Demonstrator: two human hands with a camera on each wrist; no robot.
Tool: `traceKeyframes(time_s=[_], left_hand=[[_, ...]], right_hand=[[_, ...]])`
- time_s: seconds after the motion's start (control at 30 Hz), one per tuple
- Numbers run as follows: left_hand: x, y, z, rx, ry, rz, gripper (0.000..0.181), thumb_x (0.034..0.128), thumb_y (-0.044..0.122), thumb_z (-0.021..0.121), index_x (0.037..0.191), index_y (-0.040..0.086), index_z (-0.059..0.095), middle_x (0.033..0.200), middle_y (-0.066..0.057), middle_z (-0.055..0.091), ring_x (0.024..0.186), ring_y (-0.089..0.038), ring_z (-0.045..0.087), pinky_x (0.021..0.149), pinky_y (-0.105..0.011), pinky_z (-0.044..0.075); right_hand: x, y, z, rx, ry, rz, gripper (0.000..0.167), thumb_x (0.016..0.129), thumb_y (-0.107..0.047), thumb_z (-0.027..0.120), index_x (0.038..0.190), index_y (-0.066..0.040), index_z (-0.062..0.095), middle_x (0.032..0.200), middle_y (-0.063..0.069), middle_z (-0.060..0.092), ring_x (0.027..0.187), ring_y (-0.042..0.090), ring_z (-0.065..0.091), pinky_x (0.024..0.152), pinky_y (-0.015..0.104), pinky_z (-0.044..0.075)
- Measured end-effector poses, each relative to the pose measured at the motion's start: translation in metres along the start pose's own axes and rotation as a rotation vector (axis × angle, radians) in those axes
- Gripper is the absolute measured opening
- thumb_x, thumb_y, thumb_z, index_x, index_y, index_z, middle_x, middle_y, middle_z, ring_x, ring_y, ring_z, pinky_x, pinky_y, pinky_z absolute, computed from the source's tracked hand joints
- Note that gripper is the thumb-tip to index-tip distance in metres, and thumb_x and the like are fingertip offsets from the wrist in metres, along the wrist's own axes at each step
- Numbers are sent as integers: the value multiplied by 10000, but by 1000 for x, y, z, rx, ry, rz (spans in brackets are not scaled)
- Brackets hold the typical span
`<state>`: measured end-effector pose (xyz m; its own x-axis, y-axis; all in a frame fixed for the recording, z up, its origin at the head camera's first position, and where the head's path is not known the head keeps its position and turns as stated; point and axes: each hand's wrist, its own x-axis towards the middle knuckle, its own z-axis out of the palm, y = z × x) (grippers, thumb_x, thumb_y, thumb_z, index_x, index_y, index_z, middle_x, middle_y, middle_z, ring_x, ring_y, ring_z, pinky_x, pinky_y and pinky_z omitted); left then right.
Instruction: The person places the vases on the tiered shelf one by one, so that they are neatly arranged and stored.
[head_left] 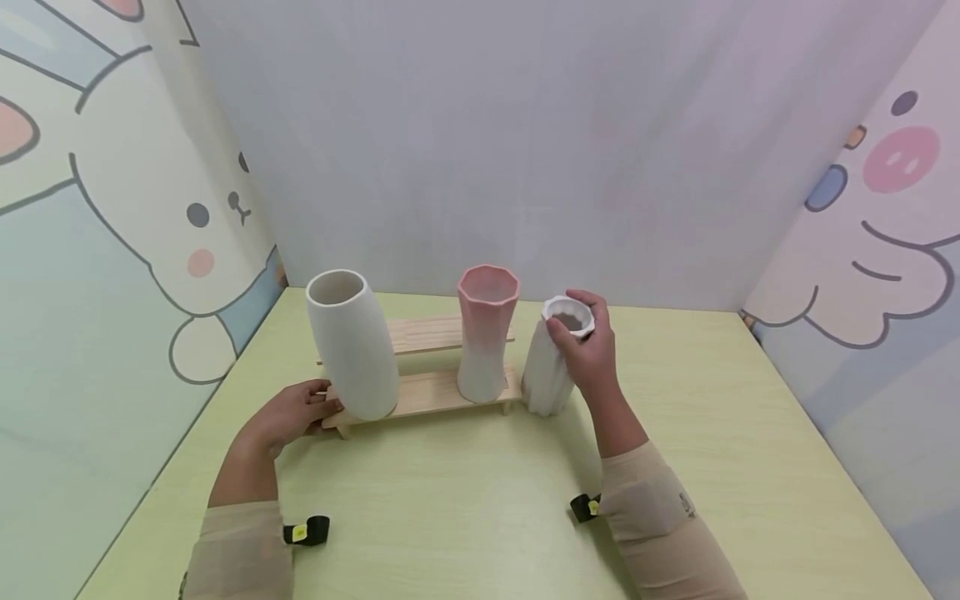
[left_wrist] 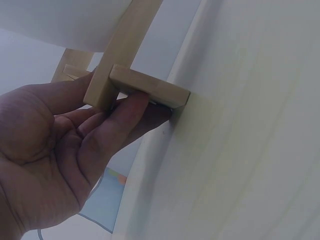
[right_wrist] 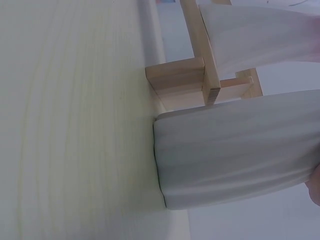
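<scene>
A two-step wooden rack (head_left: 427, 393) stands on the table, a tall white vase (head_left: 352, 350) at its left end and a pink-and-white vase (head_left: 487, 333) near its right end, both upright. My left hand (head_left: 288, 415) grips the rack's left end; in the left wrist view its fingers (left_wrist: 115, 120) curl round the wooden end (left_wrist: 150, 86). Just right of the rack, my right hand (head_left: 588, 346) pinches the rim of a ribbed white vase (head_left: 546, 371). The right wrist view shows this vase (right_wrist: 235, 150) with its base at the table, beside the rack's leg (right_wrist: 175, 75).
The light green table (head_left: 465, 508) reaches back to a grey curtain (head_left: 480, 150). Cartoon-printed panels (head_left: 112, 208) stand along the left and right sides. Black straps with yellow labels show beside both forearms.
</scene>
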<state>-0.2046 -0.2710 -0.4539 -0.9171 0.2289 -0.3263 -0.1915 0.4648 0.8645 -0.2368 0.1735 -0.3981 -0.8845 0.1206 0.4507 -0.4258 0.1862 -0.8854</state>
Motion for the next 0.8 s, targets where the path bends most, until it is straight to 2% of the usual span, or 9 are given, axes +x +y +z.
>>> traceKeyframes(time_s=[0.1,0.27,0.57,0.8], left_hand=[[-1,1,0,-2,1,-1,677,986,396,585,1484,1,352,1389,-227,523,1073,-196,634,870,-345,560],[-3,2,0,11,-2,11,668,993,383,576,1481,-13,350,1380,-232,526,1065,-191,633,866,-351,560],[-3,2,-1,12,12,0,675,982,404,588,1477,4,364,1376,-221,536,1063,-194,636,864,-344,561],[-1,-2,1,0,10,9,668,980,396,593,1472,2,373,1359,-213,551,1062,-197,637,868,-351,561]], right_hand=[[2,11,0,11,4,-11,549,852,-174,725,1340,-83,492,1109,155,646,889,132,618,721,224,523],[2,12,1,19,12,-41,521,855,-219,734,1316,-123,512,1079,115,651,880,137,622,709,231,527],[1,11,-1,17,10,-57,554,847,-188,728,1341,-98,494,1098,132,639,909,179,615,718,227,524],[1,9,-4,-52,43,-44,539,846,-236,743,1324,-123,521,1088,119,641,910,205,607,713,222,518]])
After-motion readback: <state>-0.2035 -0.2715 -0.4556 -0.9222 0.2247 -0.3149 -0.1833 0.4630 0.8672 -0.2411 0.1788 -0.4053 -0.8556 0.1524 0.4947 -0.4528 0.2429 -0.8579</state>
